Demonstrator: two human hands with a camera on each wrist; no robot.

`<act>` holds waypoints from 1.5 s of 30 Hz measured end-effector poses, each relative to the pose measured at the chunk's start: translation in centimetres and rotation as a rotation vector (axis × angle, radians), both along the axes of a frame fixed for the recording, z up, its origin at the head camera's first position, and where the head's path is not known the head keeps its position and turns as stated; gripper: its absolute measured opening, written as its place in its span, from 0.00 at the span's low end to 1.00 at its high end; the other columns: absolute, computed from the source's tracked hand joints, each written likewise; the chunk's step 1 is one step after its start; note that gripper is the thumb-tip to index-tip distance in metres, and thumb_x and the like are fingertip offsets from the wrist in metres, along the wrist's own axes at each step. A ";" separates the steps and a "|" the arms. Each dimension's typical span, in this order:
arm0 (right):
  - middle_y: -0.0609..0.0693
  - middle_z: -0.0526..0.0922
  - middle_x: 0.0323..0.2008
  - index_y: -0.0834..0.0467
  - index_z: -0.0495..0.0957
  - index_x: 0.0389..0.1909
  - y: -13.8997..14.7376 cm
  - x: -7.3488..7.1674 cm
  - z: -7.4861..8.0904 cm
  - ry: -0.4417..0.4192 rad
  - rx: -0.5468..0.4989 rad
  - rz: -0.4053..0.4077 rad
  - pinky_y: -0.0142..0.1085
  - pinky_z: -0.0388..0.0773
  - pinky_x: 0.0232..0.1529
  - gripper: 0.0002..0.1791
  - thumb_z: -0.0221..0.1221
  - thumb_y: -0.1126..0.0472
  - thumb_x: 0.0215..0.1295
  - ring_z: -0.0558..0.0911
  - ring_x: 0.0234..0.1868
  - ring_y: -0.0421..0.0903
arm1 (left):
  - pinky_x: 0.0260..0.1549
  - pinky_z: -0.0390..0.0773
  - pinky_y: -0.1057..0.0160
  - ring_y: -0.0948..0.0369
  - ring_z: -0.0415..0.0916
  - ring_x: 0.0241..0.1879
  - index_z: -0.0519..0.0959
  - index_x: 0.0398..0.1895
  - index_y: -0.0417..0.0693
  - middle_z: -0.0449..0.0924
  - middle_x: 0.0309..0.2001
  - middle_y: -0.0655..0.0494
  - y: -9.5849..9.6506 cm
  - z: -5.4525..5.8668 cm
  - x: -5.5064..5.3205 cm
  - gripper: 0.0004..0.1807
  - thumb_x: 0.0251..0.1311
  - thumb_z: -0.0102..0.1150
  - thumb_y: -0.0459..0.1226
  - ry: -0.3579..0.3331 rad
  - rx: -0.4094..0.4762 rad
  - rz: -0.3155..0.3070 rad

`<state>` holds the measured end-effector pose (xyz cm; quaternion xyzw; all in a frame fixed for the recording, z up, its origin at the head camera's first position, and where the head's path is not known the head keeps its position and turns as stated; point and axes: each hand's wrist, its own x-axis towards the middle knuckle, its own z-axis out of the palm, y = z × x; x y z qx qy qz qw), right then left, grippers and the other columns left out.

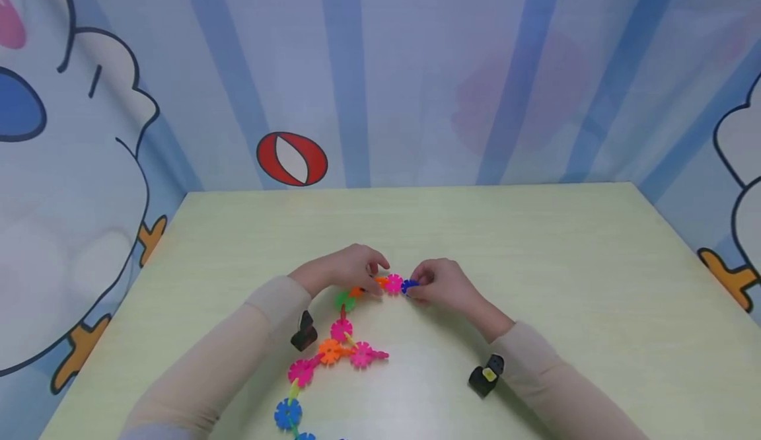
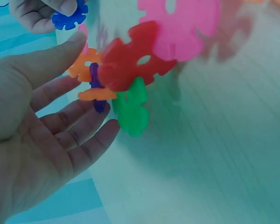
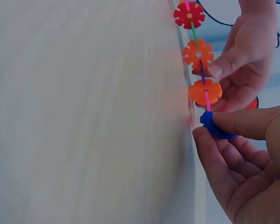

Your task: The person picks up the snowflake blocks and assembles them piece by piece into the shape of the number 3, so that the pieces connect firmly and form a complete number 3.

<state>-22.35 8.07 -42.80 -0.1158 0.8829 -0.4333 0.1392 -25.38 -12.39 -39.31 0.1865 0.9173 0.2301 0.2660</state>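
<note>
Notched plastic snowflake discs of several colours are linked in a chain across the table. My right hand pinches a blue snowflake disc between thumb and fingers at the chain's right end. That disc meets an upright pink disc. Just left of it, my left hand spreads loosely around the chain, thumb and fingers apart. Its fingertips lie beside a purple disc and an orange disc seen edge-on. A green disc and a red disc follow, close to the left little finger.
The chain runs on toward me through a pink disc and a large blue disc, with a side branch ending near a pink disc. A pale wooden table lies beneath, backed by a cartoon-print curtain.
</note>
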 end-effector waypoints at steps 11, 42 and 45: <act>0.48 0.79 0.21 0.61 0.80 0.27 -1.3 1.2 0.0 0.065 -0.016 -0.069 0.31 0.74 0.23 0.04 0.67 0.66 0.55 0.74 0.21 0.42 | 0.46 0.77 0.62 0.59 0.72 0.40 0.81 0.51 0.44 0.80 0.41 0.55 0.5 -1.2 -0.1 0.19 0.56 0.68 0.39 0.063 0.003 -0.040; 0.47 0.78 0.17 0.61 0.79 0.18 -2.4 1.7 -1.1 0.120 -0.047 -0.171 0.30 0.68 0.21 0.08 0.68 0.69 0.52 0.71 0.20 0.40 | 0.35 0.69 0.65 0.59 0.69 0.33 0.86 0.39 0.43 0.80 0.32 0.57 0.8 -2.1 0.3 0.07 0.59 0.64 0.34 0.134 0.056 -0.049; 0.47 0.78 0.17 0.61 0.80 0.18 -2.4 1.7 -1.2 0.120 -0.052 -0.186 0.29 0.68 0.21 0.08 0.68 0.69 0.52 0.71 0.20 0.40 | 0.34 0.69 0.65 0.59 0.69 0.32 0.86 0.40 0.43 0.79 0.30 0.57 0.8 -2.1 0.3 0.07 0.59 0.64 0.34 0.124 0.057 -0.037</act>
